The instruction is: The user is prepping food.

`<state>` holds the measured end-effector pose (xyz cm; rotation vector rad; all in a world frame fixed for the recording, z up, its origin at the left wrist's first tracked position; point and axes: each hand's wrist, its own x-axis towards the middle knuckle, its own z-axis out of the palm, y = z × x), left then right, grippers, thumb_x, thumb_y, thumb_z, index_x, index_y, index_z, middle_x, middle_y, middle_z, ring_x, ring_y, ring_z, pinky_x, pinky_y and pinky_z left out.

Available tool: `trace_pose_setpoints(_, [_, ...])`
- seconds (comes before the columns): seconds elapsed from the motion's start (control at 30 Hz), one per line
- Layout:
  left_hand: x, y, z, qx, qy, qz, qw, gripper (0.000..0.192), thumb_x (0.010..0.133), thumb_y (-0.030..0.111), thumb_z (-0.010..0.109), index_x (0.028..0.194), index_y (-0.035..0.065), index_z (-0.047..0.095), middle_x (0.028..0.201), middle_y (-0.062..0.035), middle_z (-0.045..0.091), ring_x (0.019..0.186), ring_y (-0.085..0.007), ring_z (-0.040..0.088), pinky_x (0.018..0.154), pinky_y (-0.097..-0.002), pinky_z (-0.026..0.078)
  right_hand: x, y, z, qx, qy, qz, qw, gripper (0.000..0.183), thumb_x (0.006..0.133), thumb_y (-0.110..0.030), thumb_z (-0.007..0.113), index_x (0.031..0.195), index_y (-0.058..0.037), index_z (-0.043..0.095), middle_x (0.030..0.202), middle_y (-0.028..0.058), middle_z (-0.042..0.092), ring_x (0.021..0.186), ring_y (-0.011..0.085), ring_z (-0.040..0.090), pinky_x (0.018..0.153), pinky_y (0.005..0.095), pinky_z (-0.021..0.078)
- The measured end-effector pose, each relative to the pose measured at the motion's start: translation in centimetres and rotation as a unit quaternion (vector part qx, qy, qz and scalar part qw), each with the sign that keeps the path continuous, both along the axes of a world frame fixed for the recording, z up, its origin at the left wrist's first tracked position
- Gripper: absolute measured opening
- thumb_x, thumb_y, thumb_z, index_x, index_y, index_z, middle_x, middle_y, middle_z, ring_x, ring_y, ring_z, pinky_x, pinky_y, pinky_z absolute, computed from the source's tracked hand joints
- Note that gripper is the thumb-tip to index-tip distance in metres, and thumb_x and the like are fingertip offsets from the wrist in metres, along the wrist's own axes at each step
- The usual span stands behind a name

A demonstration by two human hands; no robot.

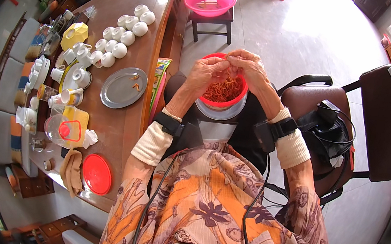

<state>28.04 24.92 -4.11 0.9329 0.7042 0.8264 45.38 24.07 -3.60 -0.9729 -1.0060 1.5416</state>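
Observation:
My left hand [207, 72] and my right hand [246, 65] meet above a red-rimmed tub [240, 100], fingertips pinched together. A small yellowish-orange piece [227, 56] shows between them; most of it is hidden by the fingers. Thin reddish-orange dried strands [223, 91] heap up inside the tub. Beneath the tub is a pale round lid or plate [215, 114], set between my knees. To the left, an oval metal tray [121, 92] on the wooden table carries a few similar orange-brown pieces [135, 86].
Rows of white cups [119, 50] and a red round lid [97, 174] occupy the wooden table [106, 125]. Ahead, a pink basin [209, 11] rests on a dark stool [212, 24]. A brown chair [317, 97] holding a black bag [322, 127] stands close on my right. Cables hang from both wrist straps.

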Motion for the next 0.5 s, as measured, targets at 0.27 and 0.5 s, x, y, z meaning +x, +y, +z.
trace_pose_setpoints(0.27, [-0.4,0.1,1.0,0.215,0.193,0.052,0.956,0.017,0.083,0.017,0.062,0.082,0.0003,0.066,0.075,-0.0046,0.063,0.066,-0.0124,0.059,0.06,-0.0261,0.047,0.6,-0.2,2.1,0.002,-0.156,-0.002,0.988,0.031,0.086,-0.03,0.059,0.09,-0.0001,0.064,0.069,0.0059,0.059,0.062,0.015,0.06,0.06,0.0285,0.0499])
trace_pose_setpoints(0.5, [-1.1,0.4,2.8,0.487,0.365,0.057,0.792,0.016,0.077,0.012,0.066,0.082,-0.0025,0.066,0.077,-0.0108,0.062,0.069,-0.0166,0.061,0.064,-0.0291,0.049,0.0,0.9,2.3,0.253,-0.457,0.088,0.848,0.029,0.088,-0.026,0.056,0.087,0.0013,0.063,0.063,0.008,0.06,0.055,0.015,0.058,0.055,0.03,0.0467])
